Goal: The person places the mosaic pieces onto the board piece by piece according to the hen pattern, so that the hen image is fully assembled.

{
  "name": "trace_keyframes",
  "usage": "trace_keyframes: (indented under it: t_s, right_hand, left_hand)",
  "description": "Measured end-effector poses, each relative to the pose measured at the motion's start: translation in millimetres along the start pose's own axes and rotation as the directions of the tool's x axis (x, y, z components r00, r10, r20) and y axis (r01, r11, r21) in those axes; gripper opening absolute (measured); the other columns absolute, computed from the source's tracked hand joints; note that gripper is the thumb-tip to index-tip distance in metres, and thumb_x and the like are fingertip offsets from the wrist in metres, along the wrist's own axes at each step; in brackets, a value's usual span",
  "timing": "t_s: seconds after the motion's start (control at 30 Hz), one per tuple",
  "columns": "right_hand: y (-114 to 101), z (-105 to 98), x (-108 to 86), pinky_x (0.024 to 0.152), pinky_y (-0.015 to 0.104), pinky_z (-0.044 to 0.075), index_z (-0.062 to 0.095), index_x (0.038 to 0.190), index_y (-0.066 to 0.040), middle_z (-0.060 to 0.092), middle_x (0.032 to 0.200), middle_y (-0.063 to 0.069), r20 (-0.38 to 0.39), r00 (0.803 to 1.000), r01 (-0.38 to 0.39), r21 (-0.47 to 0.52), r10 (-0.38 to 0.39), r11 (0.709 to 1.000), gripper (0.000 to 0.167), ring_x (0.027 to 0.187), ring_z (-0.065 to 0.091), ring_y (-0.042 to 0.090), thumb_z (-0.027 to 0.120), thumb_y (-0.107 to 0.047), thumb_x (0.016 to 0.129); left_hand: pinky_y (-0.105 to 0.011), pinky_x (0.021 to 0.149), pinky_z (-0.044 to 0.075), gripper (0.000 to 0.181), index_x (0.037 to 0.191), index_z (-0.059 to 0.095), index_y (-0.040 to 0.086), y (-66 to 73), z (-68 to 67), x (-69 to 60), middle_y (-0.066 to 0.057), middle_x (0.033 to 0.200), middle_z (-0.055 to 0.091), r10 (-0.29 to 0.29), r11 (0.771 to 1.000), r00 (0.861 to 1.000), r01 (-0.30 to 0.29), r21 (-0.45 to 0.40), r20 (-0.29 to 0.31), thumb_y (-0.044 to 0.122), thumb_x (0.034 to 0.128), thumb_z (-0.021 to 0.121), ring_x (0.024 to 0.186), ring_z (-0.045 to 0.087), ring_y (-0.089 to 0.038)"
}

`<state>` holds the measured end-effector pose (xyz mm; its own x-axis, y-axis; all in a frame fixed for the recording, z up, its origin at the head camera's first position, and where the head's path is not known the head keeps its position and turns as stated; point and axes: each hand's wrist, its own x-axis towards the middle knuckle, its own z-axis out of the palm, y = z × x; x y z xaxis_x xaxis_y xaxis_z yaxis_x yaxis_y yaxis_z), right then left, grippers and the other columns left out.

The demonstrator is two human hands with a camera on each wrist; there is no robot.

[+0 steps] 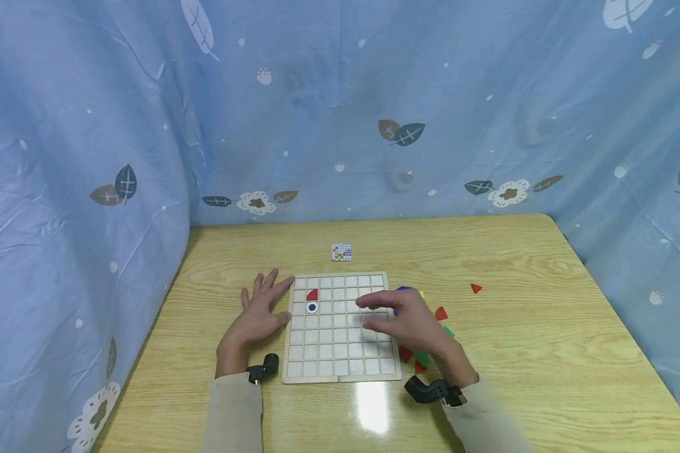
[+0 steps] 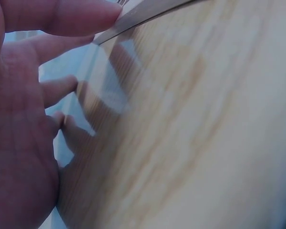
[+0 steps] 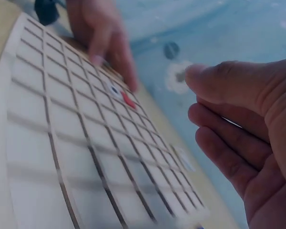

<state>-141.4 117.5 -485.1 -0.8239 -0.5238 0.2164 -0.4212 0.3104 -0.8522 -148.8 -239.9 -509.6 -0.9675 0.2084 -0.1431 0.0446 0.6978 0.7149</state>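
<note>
White cells fill the gridded board (image 1: 340, 336), which lies on the wooden desk (image 1: 544, 352) in the head view. A red piece (image 1: 312, 294) and, just below it, a round eye-patterned piece (image 1: 312, 307) sit in its second column from the left, near the top. The left grip (image 1: 260, 314), a bare hand with fingers spread and grasping nothing, touches the board's left edge, just beside those two pieces. The right grip (image 1: 407, 314) hangs over the board's right side, thumb and fingers parted, with nothing visible between them; it is well apart from the two placed pieces. Its hand and forearm hide part of the coloured pieces (image 1: 422, 359) heaped beside the board. A red triangle (image 1: 476, 288) lies apart from them, and the small card (image 1: 342, 252) beyond the board is too tiny to read.

From the left wrist, the palm is cut off by the frame; the thumb meets a strip of the board's edge, while fingers reflect in the glossy, blurred desk.

Right-wrist footage shows the palm side: thumb above curled-in, unladen fingers, the index hard to make out. Behind, the left fingertips come close to the eye-patterned piece; at the bottom, a blue scrap (image 3: 200, 227) is nearly cropped away.
</note>
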Motion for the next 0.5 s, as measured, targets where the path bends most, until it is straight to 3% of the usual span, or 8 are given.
trace_keyframes:
  t_s: [0.2, 0.37, 0.5]
  right_hand:
    - [8, -38, -35.3, 0.108, 0.035, 0.059, 0.082, 0.129, -0.013, 0.082, 0.128, 0.002, -0.075, 0.996, -0.055, -0.048, 0.051, 0.997, 0.035, 0.121, 0.077, 0.03, 0.087, -0.015, 0.094]
    - [16, -69, -64.5, 0.105, 0.018, 0.055, 0.082, 0.13, -0.016, 0.081, 0.129, -0.002, -0.166, 0.979, -0.137, -0.126, 0.115, 0.982, 0.037, 0.122, 0.074, 0.011, 0.088, -0.017, 0.093]
    - [23, -92, -85.3, 0.103, 0.004, 0.046, 0.081, 0.129, -0.015, 0.082, 0.125, 0.006, -0.258, 0.958, -0.172, -0.168, 0.125, 0.971, 0.037, 0.119, 0.069, -0.009, 0.087, -0.012, 0.093]
  left_hand:
    - [-0.074, 0.126, -0.023, 0.081, 0.172, 0.04, 0.019, -2.2, -1.7, 0.1, -0.018, 0.185, 0.004, -0.005, 1.0, 1.0, 0.005, 0.013, 0.007, 0.009, 0.0959, 0.069, 0.17, -0.015, -0.046]
    - [-0.074, 0.125, -0.023, 0.082, 0.171, 0.04, 0.018, -2.4, -1.4, 0.4, -0.02, 0.185, 0.005, 0.002, 1.0, 1.0, -0.002, 0.008, 0.005, 0.01, 0.0955, 0.069, 0.169, -0.016, -0.047]
    - [-0.074, 0.125, -0.023, 0.082, 0.171, 0.04, 0.018, -1.4, -0.3, 0.7, -0.02, 0.185, 0.005, 0.004, 1.0, 1.0, -0.004, 0.008, 0.003, 0.01, 0.0951, 0.069, 0.169, -0.015, -0.047]
